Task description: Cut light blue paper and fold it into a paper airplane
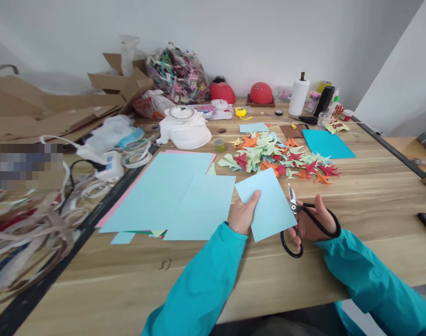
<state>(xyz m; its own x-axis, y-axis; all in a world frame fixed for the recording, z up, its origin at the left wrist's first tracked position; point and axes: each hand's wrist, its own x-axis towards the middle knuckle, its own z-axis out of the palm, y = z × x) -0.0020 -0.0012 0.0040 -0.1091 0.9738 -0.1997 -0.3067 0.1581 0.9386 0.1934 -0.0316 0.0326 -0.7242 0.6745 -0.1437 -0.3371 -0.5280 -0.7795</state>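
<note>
My left hand (244, 213) pinches a light blue sheet of paper (272, 208), thumb on top, the sheet held tilted above the table. In my right hand (313, 224) is a pair of scissors (293, 207) with black loop handles, its short metal blades partly apart at the sheet's right edge. I cannot tell whether the blades touch the paper. Left of my hands lies a stack of larger light blue sheets (153, 191), with pink and green paper showing underneath. Beyond the held sheet spreads a heap of folded paper cranes (269, 151) in pale green, orange and red.
A bright blue sheet (328, 143) lies behind the heap on the right. Toward the wall stand a white roll (299, 97), two red pincushion-like domes (261, 93) and a white fabric item (185, 128). Cords, a power strip (110, 167) and cardboard (55, 105) crowd the left.
</note>
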